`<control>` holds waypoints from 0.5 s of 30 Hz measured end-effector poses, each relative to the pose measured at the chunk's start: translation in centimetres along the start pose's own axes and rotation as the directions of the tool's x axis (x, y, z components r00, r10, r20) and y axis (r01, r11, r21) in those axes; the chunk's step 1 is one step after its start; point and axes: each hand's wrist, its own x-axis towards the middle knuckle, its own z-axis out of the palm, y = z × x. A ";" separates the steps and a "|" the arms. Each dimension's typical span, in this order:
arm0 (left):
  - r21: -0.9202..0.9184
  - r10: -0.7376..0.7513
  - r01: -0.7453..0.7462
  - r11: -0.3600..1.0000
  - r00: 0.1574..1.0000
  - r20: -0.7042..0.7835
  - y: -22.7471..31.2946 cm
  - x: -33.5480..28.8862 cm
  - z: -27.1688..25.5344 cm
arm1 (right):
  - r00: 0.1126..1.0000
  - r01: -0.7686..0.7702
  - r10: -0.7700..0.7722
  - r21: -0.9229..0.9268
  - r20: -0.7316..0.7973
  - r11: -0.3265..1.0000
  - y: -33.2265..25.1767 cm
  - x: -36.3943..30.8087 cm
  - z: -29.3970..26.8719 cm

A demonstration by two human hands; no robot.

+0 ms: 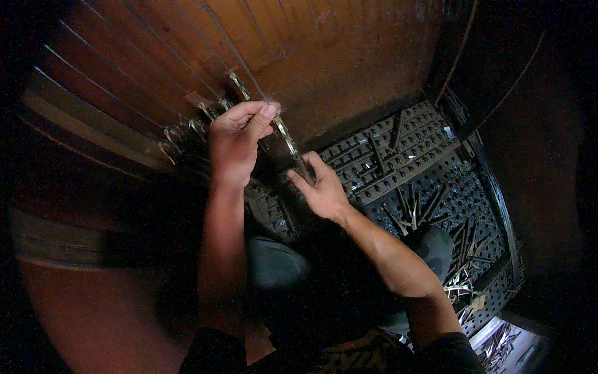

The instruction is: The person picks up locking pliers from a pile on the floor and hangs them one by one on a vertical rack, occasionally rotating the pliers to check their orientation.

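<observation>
A narrow, shiny metal strip [286, 138] slants down between my two hands. My left hand [235, 138] pinches it near its upper part, thumb against the fingers, close to a thin taut wire [229, 42] that comes down from above. Lower down, the strip's end sits between the thumb and fingers of my right hand [322, 192]. Just beyond my left fingers, another bright metal piece [238, 85] shows beside the wire; whether it joins the held strip is hidden. Several similar pieces [198, 126] hang at the ends of other wires, left of my left hand.
Brown curved wall panels [355, 68] stand ahead. A perforated dark metal step [389, 146] lies to the right, with loose metal strips [414, 215] scattered on the lower grating. At bottom right a light-coloured tray [526, 355] holds more strips. My knees [277, 265] are bent below my forearms.
</observation>
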 end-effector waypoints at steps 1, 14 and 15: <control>0.000 -0.007 0.007 1.000 1.000 -0.001 0.2 -0.1 0.1 | 1.000 0.006 -0.006 0.004 -0.004 1.000 0.1 0.0 0.1; 0.039 -0.050 0.044 0.998 0.981 0.187 -5.6 -5.6 1.7 | 0.991 0.134 -0.134 -0.027 0.004 0.991 1.1 0.2 0.7; 0.074 -0.066 0.053 0.996 0.980 0.189 -5.8 -5.5 1.6 | 0.985 0.174 -0.174 -0.014 -0.012 0.985 1.3 0.2 1.0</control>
